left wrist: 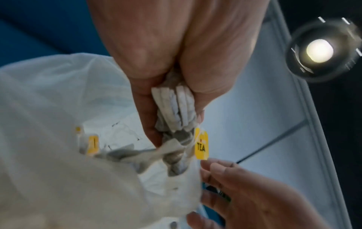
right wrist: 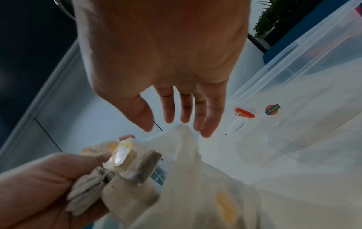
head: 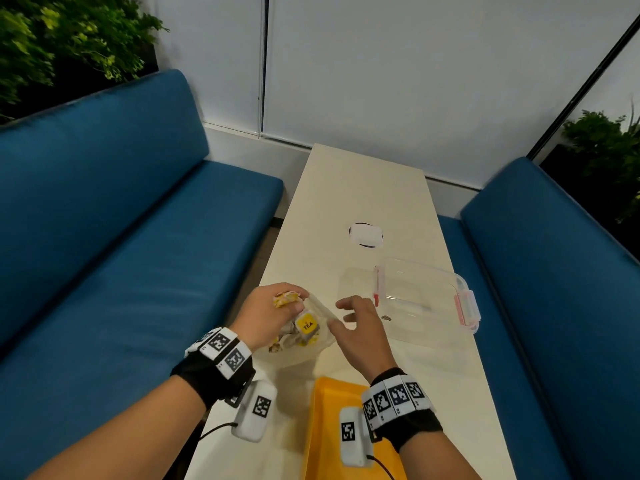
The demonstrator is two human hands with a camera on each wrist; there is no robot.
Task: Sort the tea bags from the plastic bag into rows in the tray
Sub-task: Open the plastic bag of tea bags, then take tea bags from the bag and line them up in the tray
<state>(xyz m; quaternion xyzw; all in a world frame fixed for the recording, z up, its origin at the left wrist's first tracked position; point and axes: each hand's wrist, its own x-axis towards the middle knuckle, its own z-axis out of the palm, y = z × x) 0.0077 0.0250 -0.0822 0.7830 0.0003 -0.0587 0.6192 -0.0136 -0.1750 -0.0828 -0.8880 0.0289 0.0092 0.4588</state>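
My left hand [head: 277, 310] grips a bunch of tea bags [left wrist: 174, 108] with yellow TEA tags [left wrist: 201, 147], lifted just above the mouth of the clear plastic bag [head: 304, 344]. More tea bags [head: 304, 329] lie inside that bag on the table. My right hand [head: 356, 320] hovers beside the bag's right edge with its fingers spread and relaxed, holding nothing; in the right wrist view its fingertips [right wrist: 203, 128] hang over the bag's rim [right wrist: 184, 136]. The yellow tray [head: 329, 427] lies at the table's near edge, partly hidden by my right wrist.
A clear plastic container [head: 426, 299] with pink clips stands open to the right of my hands on the white table [head: 346, 202]. A small white object [head: 366, 234] sits farther back. Blue sofas [head: 104, 237] flank the table on both sides.
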